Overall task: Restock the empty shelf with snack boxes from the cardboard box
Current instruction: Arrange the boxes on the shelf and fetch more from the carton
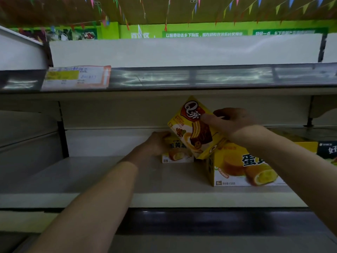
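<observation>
Both bare arms reach into the pale shelf, which lies between an upper shelf edge carrying a price label and a dark lower rail. The right hand is clamped on a yellow chocolate-cake box — fingers across its upper right corner — and holds it tilted in the air, its lower corner down near the top of a large yellow egg-yolk-pie box that stands on the shelf toward the right. Whether the two boxes actually touch is hard to say from this angle. The left hand grips the left end of a smaller yellow box standing farther back on the shelf, partly hidden behind the tilted one. The hands are apart, each on its own box. At the far right edge a dark package shows — mostly cut off. Coloured pennants hang overhead before green wall signs.
</observation>
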`<state>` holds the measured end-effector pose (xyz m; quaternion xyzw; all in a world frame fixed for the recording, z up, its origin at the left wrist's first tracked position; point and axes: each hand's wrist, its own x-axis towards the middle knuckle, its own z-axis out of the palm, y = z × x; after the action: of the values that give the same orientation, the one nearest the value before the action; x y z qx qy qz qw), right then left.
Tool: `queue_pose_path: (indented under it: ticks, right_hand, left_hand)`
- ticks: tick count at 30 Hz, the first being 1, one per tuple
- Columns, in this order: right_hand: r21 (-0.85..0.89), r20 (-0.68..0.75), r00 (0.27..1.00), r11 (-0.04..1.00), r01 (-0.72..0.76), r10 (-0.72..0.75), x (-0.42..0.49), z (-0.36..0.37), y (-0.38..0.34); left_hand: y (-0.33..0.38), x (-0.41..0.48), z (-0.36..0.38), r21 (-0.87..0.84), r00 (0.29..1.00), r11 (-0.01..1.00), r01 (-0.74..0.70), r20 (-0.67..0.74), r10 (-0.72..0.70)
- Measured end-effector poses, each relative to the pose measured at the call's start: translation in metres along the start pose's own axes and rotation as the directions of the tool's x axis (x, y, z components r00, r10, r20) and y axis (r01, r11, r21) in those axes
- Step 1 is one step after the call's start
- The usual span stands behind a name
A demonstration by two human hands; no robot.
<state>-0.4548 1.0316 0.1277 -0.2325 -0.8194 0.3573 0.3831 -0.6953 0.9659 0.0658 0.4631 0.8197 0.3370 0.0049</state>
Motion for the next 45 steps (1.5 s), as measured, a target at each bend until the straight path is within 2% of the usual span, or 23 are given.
queue_pose_path:
  ticks: [2, 4, 6, 8, 10, 13, 16, 17, 19, 21, 23, 24, 26, 28, 37, 39, 43, 45]
  right_hand:
    - [-0.049, 0.036, 0.999, 0.999, 0.012, -0.01, 0.001, 0.002, -0.004]
    - [-0.08, 0.076, 0.997, 0.996, 0.028, -0.022, 0.001, 0.006, -0.008]
    - [-0.1, 0.113, 0.993, 0.994, 0.053, -0.042, -0.001, 0.013, -0.012]
    - [-0.124, 0.157, 0.985, 0.988, 0.096, -0.075, -0.004, 0.023, -0.014]
    - [-0.142, 0.17, 0.978, 0.979, 0.145, -0.12, -0.007, 0.032, -0.015]
    - [-0.175, 0.187, 0.954, 0.948, 0.268, -0.235, -0.019, 0.044, -0.011]
    - [-0.263, 0.203, 0.845, 0.803, 0.534, -0.495, -0.035, 0.061, -0.002]
    - [-0.29, 0.23, 0.806, 0.753, 0.591, -0.545, -0.04, 0.066, 0.002]
    - [-0.29, 0.298, 0.776, 0.721, 0.629, -0.557, -0.048, 0.07, 0.009]
    - [-0.185, 0.319, 0.815, 0.811, 0.554, -0.484, -0.052, 0.071, 0.017]
    - [-0.022, 0.281, 0.909, 0.945, 0.328, -0.309, -0.052, 0.069, 0.018]
    - [0.049, 0.261, 0.943, 0.979, 0.2, -0.205, -0.051, 0.07, 0.018]
    - [0.158, 0.274, 0.962, 0.986, -0.043, -0.002, -0.049, 0.074, 0.017]
    - [0.244, 0.321, 0.944, 0.957, -0.159, 0.075, -0.048, 0.077, 0.017]
    - [0.254, 0.4, 0.914, 0.95, -0.182, 0.069, -0.048, 0.081, 0.023]
    - [0.211, 0.398, 0.914, 0.961, -0.181, 0.084, -0.05, 0.084, 0.027]
    - [0.059, 0.395, 0.913, 0.989, -0.139, 0.104, -0.055, 0.089, 0.032]
    - [0.042, 0.43, 0.898, 0.992, -0.122, 0.092, -0.056, 0.092, 0.032]
  left_hand:
    - [0.003, -0.006, -0.009, -0.056, 0.997, 0.998, 0.031, -0.066, -0.035]
    - [0.011, -0.019, -0.023, -0.259, 0.979, 0.963, 0.075, -0.165, -0.121]
    - [0.022, -0.039, -0.039, -0.516, 0.974, 0.845, 0.142, -0.08, -0.213]
    - [0.027, -0.059, -0.052, -0.659, 0.968, 0.71, 0.248, 0.131, -0.216]
    - [0.025, -0.074, -0.063, -0.695, 0.93, 0.623, 0.357, 0.329, -0.166]
    - [0.011, -0.085, -0.075, -0.677, 0.868, 0.58, 0.453, 0.485, -0.112]
    - [0.008, -0.095, -0.077, -0.66, 0.842, 0.578, 0.48, 0.532, -0.092]
    - [0.009, -0.099, -0.074, -0.656, 0.85, 0.59, 0.47, 0.517, -0.103]
    - [0.006, -0.103, -0.067, -0.702, 0.887, 0.574, 0.42, 0.45, -0.099]
    - [-0.003, -0.105, -0.061, -0.794, 0.93, 0.501, 0.344, 0.364, -0.061]
    - [-0.01, -0.106, -0.059, -0.84, 0.959, 0.481, 0.252, 0.283, -0.008]
    - [-0.012, -0.106, -0.059, -0.851, 0.969, 0.482, 0.211, 0.248, 0.012]
    - [-0.012, -0.109, -0.058, -0.869, 0.978, 0.464, 0.172, 0.208, 0.026]
    - [-0.012, -0.109, -0.056, -0.874, 0.983, 0.463, 0.149, 0.183, 0.03]
    - [-0.01, -0.102, -0.046, -0.86, 0.978, 0.486, 0.159, 0.203, 0.039]
    - [-0.011, -0.1, -0.045, -0.83, 0.969, 0.523, 0.192, 0.245, 0.033]
    - [-0.023, -0.103, -0.049, -0.706, 0.947, 0.662, 0.254, 0.322, -0.02]
    - [-0.029, -0.105, -0.05, -0.685, 0.946, 0.677, 0.268, 0.321, -0.05]
